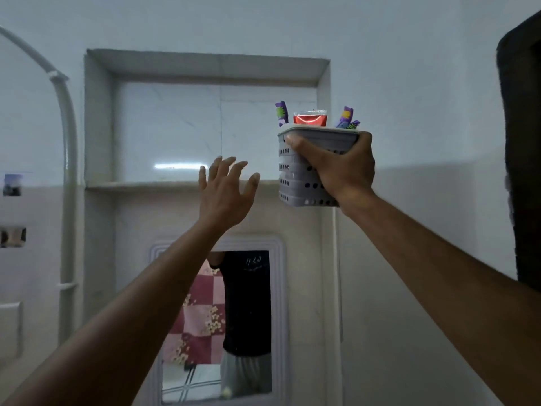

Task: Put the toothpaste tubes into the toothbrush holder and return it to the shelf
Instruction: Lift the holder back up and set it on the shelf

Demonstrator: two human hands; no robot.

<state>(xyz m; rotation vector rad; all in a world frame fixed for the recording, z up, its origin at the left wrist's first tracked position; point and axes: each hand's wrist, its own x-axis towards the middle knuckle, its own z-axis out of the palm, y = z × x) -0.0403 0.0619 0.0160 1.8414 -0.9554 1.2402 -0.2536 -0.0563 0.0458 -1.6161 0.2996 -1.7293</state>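
Note:
My right hand grips a grey perforated toothbrush holder and holds it up at the right end of a recessed wall shelf. A red toothpaste tube sticks out of the holder's top. Purple packaged items stand on either side of the tube, one more at the right. My left hand is raised with its fingers spread, just in front of the shelf's ledge and left of the holder. It holds nothing.
A marble-lined niche sits above the shelf ledge. Below hangs a framed mirror that reflects a person in dark clothes. A white pipe runs down the left wall. A dark object fills the right edge.

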